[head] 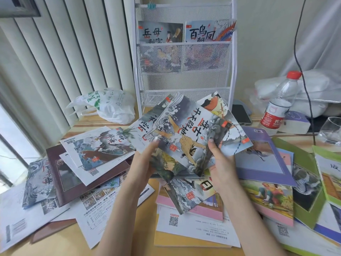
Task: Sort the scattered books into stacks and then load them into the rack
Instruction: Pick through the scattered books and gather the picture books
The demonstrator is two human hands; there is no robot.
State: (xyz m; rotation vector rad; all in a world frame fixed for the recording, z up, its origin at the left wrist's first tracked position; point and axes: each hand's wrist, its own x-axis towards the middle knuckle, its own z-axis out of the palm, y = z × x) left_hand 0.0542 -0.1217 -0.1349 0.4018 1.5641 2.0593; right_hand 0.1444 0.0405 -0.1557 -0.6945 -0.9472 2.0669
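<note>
A fanned bundle of thin picture books (190, 133) with grey, stormy covers is held above the table's middle. My left hand (144, 161) grips its left edge and my right hand (219, 163) grips its lower right edge. The white mesh rack (184, 85) stands upright at the back, with two picture books (186, 32) in its top pocket. More books lie scattered: a heap at the left (96, 150), purple and green ones at the right (265, 159), and white back covers near me (193, 224).
A white plastic bag (110, 106) lies left of the rack. A water bottle with a red cap (278, 102), a phone (240, 114), a glass (331, 130) and a hanging black cable (302, 76) are at the right. Vertical blinds cover the left.
</note>
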